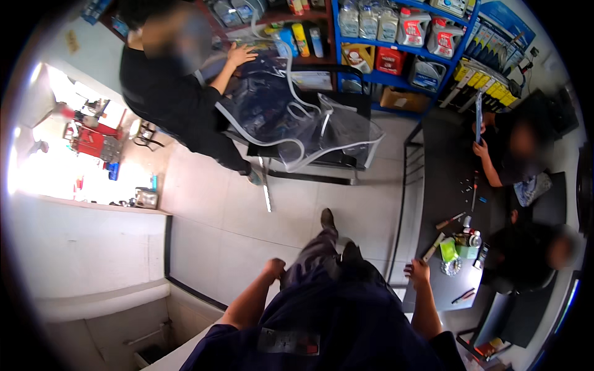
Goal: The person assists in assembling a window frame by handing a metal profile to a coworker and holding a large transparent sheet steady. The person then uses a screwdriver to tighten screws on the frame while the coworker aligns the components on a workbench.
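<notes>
My left hand (pixel 274 268) hangs by my left thigh, its fingers curled in, with nothing seen in them. My right hand (pixel 418 272) is at the near left edge of the dark table (pixel 438 179), fingers loosely bent and a little apart. Just beyond it is a long, light-coloured tool (pixel 434 247), its near end meeting the hand's outline; I see no fingers wrapped around it. Close by on the table are a green packet (pixel 448 250), a beaded ring (pixel 451 267), a bottle (pixel 474 239) and pliers (pixel 463 295).
Ahead, a person in black (pixel 167 93) touches a clear plastic sheet with white edging (pixel 322 139) over a dark bench. Blue shelves (pixel 396 46) hold jugs. Two people sit right of the table, one holding a phone or tablet (pixel 479 117). A white half-wall (pixel 93 260) stands left.
</notes>
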### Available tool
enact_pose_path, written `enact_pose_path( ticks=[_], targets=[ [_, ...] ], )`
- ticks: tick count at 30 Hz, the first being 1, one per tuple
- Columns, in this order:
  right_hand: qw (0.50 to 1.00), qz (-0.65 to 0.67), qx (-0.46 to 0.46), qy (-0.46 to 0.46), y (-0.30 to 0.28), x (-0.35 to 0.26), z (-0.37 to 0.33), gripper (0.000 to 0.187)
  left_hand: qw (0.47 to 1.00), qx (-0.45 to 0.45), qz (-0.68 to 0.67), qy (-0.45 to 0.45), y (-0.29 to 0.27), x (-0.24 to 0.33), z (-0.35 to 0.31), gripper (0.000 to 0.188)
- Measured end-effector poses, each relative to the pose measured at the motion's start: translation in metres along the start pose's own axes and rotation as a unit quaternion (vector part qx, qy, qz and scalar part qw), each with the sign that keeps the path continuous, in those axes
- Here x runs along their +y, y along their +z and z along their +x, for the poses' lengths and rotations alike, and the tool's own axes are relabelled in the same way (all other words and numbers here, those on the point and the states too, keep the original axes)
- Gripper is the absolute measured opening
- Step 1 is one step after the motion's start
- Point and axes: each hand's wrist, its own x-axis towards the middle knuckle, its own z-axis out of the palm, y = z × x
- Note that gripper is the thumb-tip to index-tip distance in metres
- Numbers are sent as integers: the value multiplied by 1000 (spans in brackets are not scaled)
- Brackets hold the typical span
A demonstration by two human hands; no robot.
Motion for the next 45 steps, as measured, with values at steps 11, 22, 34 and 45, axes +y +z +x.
enact_pose_path(
  ticks=[11, 22, 34, 45],
  targets=[
    [983, -45, 21, 178, -25, 184, -10, 25, 993, 63, -63, -74, -61, -47, -75, 29],
    [999, 6, 17, 43, 60, 89, -32, 24, 988, 59, -106, 98, -94, 25, -47, 29],
    [992, -127, -7, 20, 90, 91, -41, 25, 980, 60, -168, -92, -97, -121, -8, 23],
    [993, -105, -14, 43, 102, 75, -65, 22, 983, 56, -171, -18, -96, -89, -17, 30]
  ],
)
